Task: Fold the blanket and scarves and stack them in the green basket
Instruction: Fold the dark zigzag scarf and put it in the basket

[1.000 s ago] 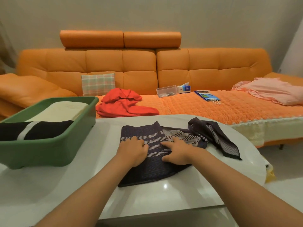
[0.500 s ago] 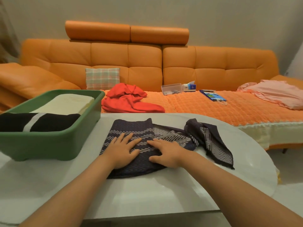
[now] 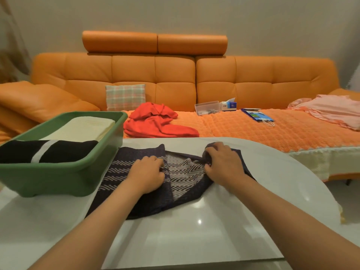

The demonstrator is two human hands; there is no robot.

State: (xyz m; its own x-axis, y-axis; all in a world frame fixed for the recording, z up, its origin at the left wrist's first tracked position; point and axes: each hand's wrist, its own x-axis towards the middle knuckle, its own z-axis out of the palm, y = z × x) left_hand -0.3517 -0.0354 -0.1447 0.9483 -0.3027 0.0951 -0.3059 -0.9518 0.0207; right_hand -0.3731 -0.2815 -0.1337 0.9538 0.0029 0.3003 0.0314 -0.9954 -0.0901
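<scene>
Fingers (image 3: 214, 152) grip the half-folded navy, white-zigzagged scarf (image 3: 183, 174).

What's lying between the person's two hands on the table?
The head view shows only the scarf between the left hand and right hand: its zigzag-patterned middle, lying on the table.

Plain beige painted wall (image 3: 194, 14), rear. Long orange tufted leather sofa (image 3: 175, 75) against it; two orange roll headrests (image 3: 155, 42) on top of backrest. Pastel plaid square cushion (image 3: 125, 97) propped against backrest, left. Orange knitted seat throw (image 3: 253, 131), cream edge hanging at front right. Glossy white round-edged table (image 3: 194, 240), foreground, small bright glints on surface. Pale floor (image 3: 350, 197), far right. Tan curtain (image 3: 11, 45), blurred, far left.
</scene>
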